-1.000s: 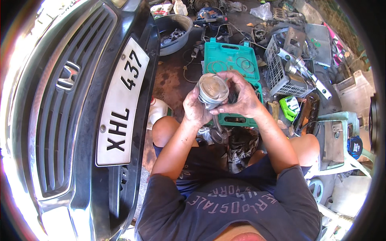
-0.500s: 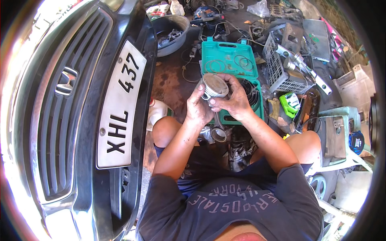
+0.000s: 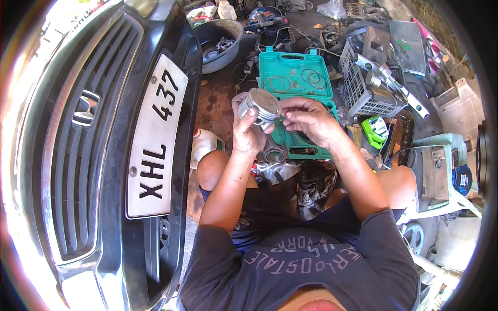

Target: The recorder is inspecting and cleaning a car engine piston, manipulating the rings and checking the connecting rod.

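My left hand (image 3: pixel 247 133) is wrapped round a metal piston (image 3: pixel 262 105), its crown tilted and grooves showing along the side. Below the hand hangs the ring-shaped big end of its connecting rod (image 3: pixel 273 153). At the piston's right side is my right hand (image 3: pixel 313 123), its fingers drawn together in a pinch. What those fingertips hold, if anything, is too small to make out. An open teal plastic case (image 3: pixel 290 59) lies behind and beneath the hands. Thin rings (image 3: pixel 314 79) rest in its lid; my right hand covers part of its lower half.
Close on the left stands a black car front (image 3: pixel 67 155). A grey basin (image 3: pixel 228 57) with metal parts sits behind. To the right are a grey crate (image 3: pixel 358 88) with metal tools across it, a green-labelled container (image 3: pixel 374 130) and a pale green chair (image 3: pixel 451 147).
My left hand has shifted slightly left and tilted the piston over. My right hand has let go of the crown and moved right, its fingers now pinched at the piston's side.
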`<state>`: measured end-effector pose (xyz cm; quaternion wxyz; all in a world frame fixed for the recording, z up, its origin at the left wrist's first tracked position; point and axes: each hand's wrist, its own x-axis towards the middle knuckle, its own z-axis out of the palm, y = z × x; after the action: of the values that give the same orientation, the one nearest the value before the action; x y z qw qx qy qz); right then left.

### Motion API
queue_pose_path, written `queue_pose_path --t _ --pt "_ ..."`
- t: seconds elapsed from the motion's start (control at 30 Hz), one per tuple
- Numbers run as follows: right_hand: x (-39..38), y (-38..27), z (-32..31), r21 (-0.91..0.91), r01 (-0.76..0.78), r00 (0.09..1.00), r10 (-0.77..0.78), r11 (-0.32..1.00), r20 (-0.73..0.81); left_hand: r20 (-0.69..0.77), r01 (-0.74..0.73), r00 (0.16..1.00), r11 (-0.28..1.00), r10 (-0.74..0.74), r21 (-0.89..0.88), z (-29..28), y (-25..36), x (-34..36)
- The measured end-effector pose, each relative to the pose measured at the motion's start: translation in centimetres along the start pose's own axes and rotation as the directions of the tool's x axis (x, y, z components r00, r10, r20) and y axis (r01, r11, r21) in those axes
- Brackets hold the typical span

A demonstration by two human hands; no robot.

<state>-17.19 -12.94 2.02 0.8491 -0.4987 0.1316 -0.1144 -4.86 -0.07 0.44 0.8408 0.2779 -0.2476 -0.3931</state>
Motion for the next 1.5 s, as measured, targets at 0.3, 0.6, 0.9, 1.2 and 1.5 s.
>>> queue_pose_path --t 0.3,0.6,0.9,1.2,1.5 --pt "-0.5 0.1 0.9 0.080 -0.152 0.984 0.158 0.985 -0.081 -0.008 0.006 1.000 0.998 -0.006 -0.059 -0.4 -0.4 0.2" --pt "-0.4 0.2 1.0 0.031 -0.174 0.977 0.176 0.984 -0.120 0.034 -0.011 0.999 0.999 0.012 -0.040 -0.2 -0.5 0.0" --pt "-0.8 -0.1 0.8 -0.024 -0.194 0.977 0.191 0.981 -0.098 0.111 -0.127 0.987 0.982 0.112 0.141 -0.3 -0.2 0.5" --pt "-0.6 0.1 0.1 0.130 -0.269 0.963 0.264 0.954 0.049 0.215 -0.229 0.963 0.915 0.163 0.333 -1.0 0.1 0.6" --pt "-0.3 1.2 0.2 0.188 -0.289 0.957 0.287 0.939 0.038 0.031 -0.198 0.980 0.961 0.195 0.192 -1.3 -0.2 0.5"
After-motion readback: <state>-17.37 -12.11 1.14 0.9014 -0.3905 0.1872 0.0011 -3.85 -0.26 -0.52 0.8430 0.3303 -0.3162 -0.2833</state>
